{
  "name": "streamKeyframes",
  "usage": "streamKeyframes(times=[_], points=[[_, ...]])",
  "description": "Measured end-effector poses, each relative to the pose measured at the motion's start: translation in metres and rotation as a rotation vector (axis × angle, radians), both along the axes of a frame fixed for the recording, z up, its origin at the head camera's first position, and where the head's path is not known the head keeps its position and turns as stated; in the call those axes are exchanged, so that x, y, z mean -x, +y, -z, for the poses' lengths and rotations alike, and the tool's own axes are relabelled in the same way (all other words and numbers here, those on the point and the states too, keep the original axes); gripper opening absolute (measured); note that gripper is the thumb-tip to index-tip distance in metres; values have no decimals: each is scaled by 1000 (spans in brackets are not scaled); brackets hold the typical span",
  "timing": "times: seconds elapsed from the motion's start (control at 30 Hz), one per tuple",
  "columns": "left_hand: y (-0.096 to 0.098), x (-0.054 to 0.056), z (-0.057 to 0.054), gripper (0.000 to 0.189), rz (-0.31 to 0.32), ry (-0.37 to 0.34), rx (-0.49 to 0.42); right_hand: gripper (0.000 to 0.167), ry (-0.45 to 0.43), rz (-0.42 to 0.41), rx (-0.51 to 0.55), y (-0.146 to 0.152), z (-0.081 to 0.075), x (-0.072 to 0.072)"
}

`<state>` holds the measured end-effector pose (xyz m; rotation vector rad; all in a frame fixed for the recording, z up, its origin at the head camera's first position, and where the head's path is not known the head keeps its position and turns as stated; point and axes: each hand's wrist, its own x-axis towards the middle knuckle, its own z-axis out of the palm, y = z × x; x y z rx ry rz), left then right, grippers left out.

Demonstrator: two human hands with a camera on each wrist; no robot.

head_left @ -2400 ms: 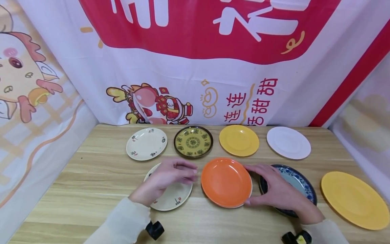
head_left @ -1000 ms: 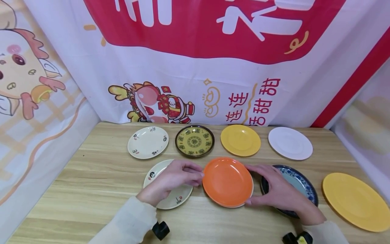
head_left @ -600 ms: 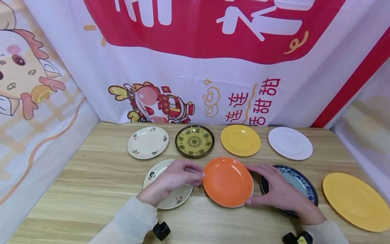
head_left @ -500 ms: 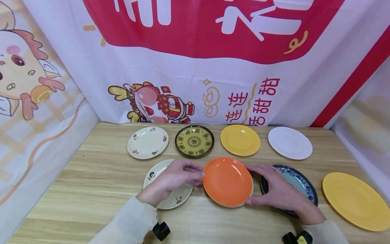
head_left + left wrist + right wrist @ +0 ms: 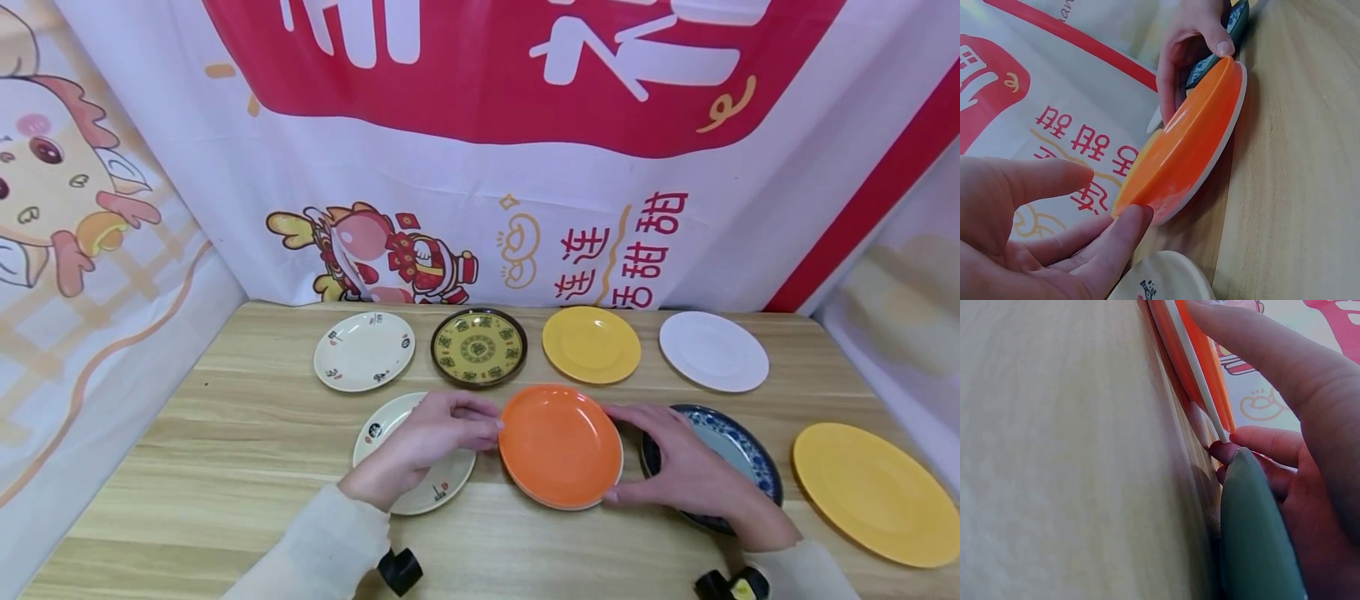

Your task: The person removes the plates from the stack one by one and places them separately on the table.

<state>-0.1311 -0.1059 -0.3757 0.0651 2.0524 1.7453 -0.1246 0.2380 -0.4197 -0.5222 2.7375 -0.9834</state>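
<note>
An orange plate [image 5: 561, 446] is between the two hands, a pale rim showing below its right edge. Whether that rim belongs to a second plate beneath, I cannot tell. The left hand [image 5: 442, 433] holds its left edge at the fingertips; the left wrist view shows a digit [image 5: 1130, 222] on the rim. At the opposite edge, the right hand [image 5: 678, 467] grips with thumb and fingers spread, and fingertips [image 5: 1225, 450] meet the rim. A cream plate [image 5: 438, 487] lies under the left hand, and a blue-rimmed plate [image 5: 738, 450] lies partly covered by the right.
Along the back of the wooden table [image 5: 187, 467] are a cream plate [image 5: 365, 354], an olive plate with dark rim [image 5: 478, 346], a small yellow plate [image 5: 591, 343] and a white plate [image 5: 712, 352]. A larger yellow plate [image 5: 873, 496] lies at right. Printed cloth [image 5: 480, 179] hangs behind.
The left hand has moved right, its fingertips coming to the orange plate's edge. Just now the plate's upper left side has shifted up slightly. The right hand stays in place.
</note>
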Motion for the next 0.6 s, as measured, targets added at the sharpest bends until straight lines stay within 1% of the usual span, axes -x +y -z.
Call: streamKeyframes(times=[0.13,0.27,0.43,0.6], points=[[3,1,4,39,0,-4,-34,94,0,1,-3,0,0,1],[6,2,8,37,-1,8,-31,94,-3,0,0,0,0,1],[10,1,10,35,-17,-3,-11,95,-1,-6,8,0,1,1],[11,1,9,33,-28,-18,-2,96,5,-4,12,1,1,0]])
